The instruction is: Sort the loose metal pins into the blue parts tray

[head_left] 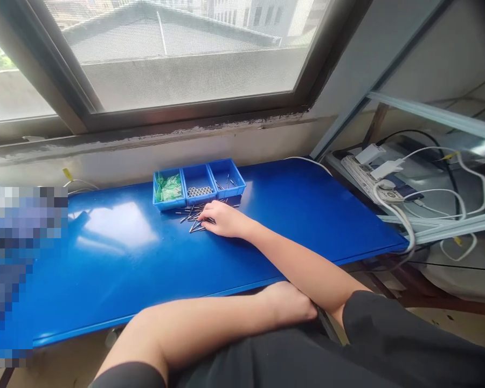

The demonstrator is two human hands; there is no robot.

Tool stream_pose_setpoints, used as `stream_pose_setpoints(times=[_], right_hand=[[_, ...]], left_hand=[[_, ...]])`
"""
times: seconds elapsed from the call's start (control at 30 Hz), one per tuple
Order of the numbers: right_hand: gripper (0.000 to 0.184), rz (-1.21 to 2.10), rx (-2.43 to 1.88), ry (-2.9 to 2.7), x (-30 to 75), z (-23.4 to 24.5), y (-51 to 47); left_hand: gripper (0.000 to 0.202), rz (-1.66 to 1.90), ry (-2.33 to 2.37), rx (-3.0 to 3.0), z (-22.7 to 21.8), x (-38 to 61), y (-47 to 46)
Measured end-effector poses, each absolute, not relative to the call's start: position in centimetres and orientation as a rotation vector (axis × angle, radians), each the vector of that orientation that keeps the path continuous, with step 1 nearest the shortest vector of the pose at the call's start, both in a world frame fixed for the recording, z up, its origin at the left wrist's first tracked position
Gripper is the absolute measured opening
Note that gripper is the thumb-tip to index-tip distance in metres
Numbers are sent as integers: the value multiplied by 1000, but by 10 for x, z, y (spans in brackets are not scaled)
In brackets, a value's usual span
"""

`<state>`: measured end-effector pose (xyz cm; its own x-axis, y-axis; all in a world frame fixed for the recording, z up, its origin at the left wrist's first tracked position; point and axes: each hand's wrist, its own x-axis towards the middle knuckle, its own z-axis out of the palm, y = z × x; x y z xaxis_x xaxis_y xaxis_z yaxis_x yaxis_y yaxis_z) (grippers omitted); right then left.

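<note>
My right hand (222, 219) rests on a loose pile of thin metal pins (192, 216), fingertips down among them. Whether it holds any pin, I cannot tell. Behind the pile stands a blue three-compartment tray (200, 201). Its left compartment holds green pieces (170, 187), the middle one rows of small silver cylinders (199, 191), and the right one a few pins (228, 180). My left hand (289, 304) lies far from the pile, at the table's front edge against my right forearm, with its fingers hidden.
The blue table (117, 280) runs along a wall beneath a metal-framed window (186, 59). To its right lie a white power strip (367, 178), plugged-in chargers and loose cables. A pixelated patch covers the far left.
</note>
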<state>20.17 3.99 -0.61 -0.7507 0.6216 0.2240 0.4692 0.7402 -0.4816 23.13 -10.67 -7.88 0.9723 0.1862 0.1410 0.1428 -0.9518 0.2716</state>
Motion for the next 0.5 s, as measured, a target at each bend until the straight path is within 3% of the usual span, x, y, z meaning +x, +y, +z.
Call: stream_pose_setpoints(times=[0.13,0.3,0.4,0.5], right_hand=[[21,596,-843,-2575,203,-5,42],[21,610,-853,-2565,203,-6,43],[18,575,-842,-2552,201,-7,43],[14,557,-829,-2543,200,-8,44]], left_hand=[[29,121,268,2889,-67,229,-106],[24,-276,307,2575,-3,199,-98],[25,6,295,2363,40,162,-74],[23,341,667,2329,60,119,-43]])
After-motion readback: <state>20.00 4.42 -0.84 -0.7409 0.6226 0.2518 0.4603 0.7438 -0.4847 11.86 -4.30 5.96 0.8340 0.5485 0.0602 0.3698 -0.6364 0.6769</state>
